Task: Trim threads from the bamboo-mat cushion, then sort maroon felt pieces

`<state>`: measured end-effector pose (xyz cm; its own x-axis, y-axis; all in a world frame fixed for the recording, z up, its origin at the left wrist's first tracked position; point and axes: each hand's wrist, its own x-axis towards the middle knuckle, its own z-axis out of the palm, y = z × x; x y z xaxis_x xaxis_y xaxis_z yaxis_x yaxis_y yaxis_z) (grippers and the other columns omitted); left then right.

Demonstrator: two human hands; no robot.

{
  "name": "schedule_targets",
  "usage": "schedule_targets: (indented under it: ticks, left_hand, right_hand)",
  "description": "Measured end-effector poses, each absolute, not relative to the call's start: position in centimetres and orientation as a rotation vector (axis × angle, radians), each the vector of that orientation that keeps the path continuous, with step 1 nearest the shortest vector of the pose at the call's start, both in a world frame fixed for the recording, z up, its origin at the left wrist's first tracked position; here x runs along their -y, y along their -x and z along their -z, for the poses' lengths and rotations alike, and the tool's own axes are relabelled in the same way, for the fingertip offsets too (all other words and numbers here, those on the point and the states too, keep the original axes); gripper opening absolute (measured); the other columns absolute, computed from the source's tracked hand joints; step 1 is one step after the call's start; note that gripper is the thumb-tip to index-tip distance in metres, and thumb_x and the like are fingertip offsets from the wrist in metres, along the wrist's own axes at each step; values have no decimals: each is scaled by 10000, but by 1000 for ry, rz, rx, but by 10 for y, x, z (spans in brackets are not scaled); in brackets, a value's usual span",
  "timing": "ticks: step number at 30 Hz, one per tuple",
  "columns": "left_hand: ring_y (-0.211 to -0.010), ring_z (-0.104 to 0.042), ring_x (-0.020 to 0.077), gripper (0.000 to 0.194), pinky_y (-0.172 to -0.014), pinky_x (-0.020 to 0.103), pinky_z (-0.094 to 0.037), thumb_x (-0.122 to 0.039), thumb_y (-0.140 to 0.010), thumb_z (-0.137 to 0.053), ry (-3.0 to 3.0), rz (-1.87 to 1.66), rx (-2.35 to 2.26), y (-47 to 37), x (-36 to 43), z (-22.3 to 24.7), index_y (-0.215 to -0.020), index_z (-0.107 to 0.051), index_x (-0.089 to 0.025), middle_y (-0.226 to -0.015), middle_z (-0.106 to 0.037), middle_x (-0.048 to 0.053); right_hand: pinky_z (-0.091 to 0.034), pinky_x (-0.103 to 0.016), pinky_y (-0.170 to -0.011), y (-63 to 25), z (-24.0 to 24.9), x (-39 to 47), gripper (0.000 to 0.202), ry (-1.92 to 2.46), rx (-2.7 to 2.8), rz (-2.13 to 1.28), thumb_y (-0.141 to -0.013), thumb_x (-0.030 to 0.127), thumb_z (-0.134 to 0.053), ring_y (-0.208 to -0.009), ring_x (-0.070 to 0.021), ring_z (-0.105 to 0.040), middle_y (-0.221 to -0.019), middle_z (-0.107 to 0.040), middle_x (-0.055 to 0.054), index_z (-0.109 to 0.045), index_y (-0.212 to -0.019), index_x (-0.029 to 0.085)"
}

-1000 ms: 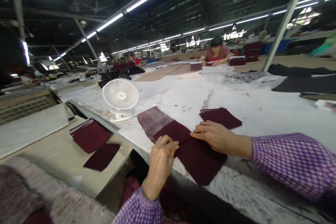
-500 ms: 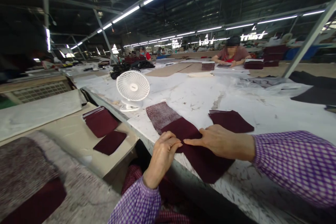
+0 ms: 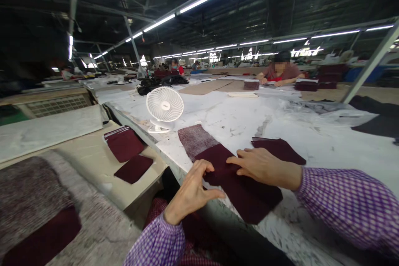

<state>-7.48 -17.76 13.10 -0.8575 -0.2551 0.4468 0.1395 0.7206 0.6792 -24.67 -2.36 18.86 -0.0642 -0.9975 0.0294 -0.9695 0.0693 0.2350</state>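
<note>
A dark maroon cloth piece (image 3: pixel 255 199) lies across the near edge of the white table (image 3: pixel 218 110), with a speckled greyish part (image 3: pixel 198 139) at its far left end. My left hand (image 3: pixel 193 189) is at the cloth's near left edge, thumb and fingers apart, holding nothing. On the maroon cloth rests my right hand (image 3: pixel 258 166), its index finger stretched out and nothing gripped. Just beyond that hand lies a small maroon stack (image 3: pixel 280 149).
A white fan (image 3: pixel 165 106) stands beyond the cloth. On a lower beige board (image 3: pixel 93 149) at left are maroon pieces (image 3: pixel 124 143). Speckled fabric (image 3: pixel 31 187) fills the lower left. Across the table a person (image 3: pixel 282 70) leans over, near a slanted metal post (image 3: pixel 370 62).
My left hand has opened from a pinch, its thumb now away from its fingers. The fingers of my right hand have spread a little. The whole view has shifted slightly.
</note>
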Motion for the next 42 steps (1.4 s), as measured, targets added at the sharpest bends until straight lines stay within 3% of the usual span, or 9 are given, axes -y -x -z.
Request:
schedule_targets:
  ticks: [6, 11, 19, 24, 28, 31, 35, 37, 42]
  left_hand:
    - [-931, -502, 181, 114, -847, 340, -415, -281, -855, -601, -5, 901, 2466, 75, 178, -130, -912, -567, -189, -959, -560, 36]
    - [-900, -503, 200, 136, -857, 386, -411, -236, -916, -476, 4, 669, 2503, 76, 171, -132, -877, -587, -167, -932, -577, 60]
    - [-833, -525, 223, 194, -783, 395, -413, -129, -890, -408, -136, 331, 2541, 83, 152, -132, -796, -572, -176, -847, -596, 52]
    - [-710, -553, 187, 149, -667, 319, -419, -163, -870, -399, -361, 665, 2406, 90, 161, -129, -761, -499, -184, -729, -559, 25]
    - [-695, -576, 187, 159, -641, 299, -412, -220, -887, -374, -413, 722, 2386, 89, 162, -131, -780, -488, -192, -713, -563, 23]
    - [-733, -594, 209, 161, -645, 304, -414, -327, -879, -445, -404, 641, 2406, 91, 157, -134, -894, -513, -182, -776, -601, 47]
    - [-741, -611, 235, 173, -641, 311, -393, -306, -865, -467, -465, 501, 2410, 104, 155, -138, -910, -580, -182, -799, -643, 76]
    - [-627, -583, 206, 215, -599, 296, -365, -271, -878, -427, -557, 593, 2330, 109, 161, -138, -758, -585, -187, -655, -603, 45]
    - [-543, -535, 121, 162, -545, 223, -410, -293, -744, -617, -594, 1552, 1488, 102, 202, -146, -668, -557, -164, -596, -562, -21]
  right_hand:
    - [-385, -281, -735, 292, -225, 15, 167, -2350, 2407, -204, -843, 334, -577, -852, -181, -536, -912, -601, -54, -579, -815, 169]
    - [-342, -275, -571, 356, -243, -18, 307, -1893, 2861, -365, -833, 456, -488, -627, -153, -496, -693, -554, -22, -523, -734, 168]
    - [-435, -348, -863, 410, -212, -31, 488, -1291, 2912, -245, -754, 338, -570, -1041, -274, -588, -1122, -644, -142, -572, -1202, 144]
    - [-442, -283, -805, 359, -223, -4, 308, -1812, 2563, -461, -861, 338, -478, -924, -200, -623, -1032, -687, -65, -664, -1063, 200]
    - [-424, -261, -659, 297, -212, 26, 515, -2108, 2382, -470, -814, 348, -619, -721, -168, -615, -833, -697, -37, -520, -1297, 200]
    - [-411, -266, -651, 267, -194, 44, 207, -2099, 2262, -453, -852, 295, -584, -735, -171, -618, -824, -697, -25, -669, -1028, 226]
    - [-453, -245, -655, 254, -172, 55, 208, -1996, 2168, -1011, -913, 257, -489, -695, -121, -612, -898, -683, -21, -614, -1069, 201]
    - [-480, -265, -704, 254, -161, 57, 239, -1865, 2167, -1137, -929, 264, -455, -750, -129, -616, -943, -673, -41, -570, -1121, 181]
    - [-418, -389, -968, 258, -142, 60, 265, -2017, 2049, -639, -896, 312, -520, -1078, -229, -547, -1152, -618, -120, -599, -1074, 131]
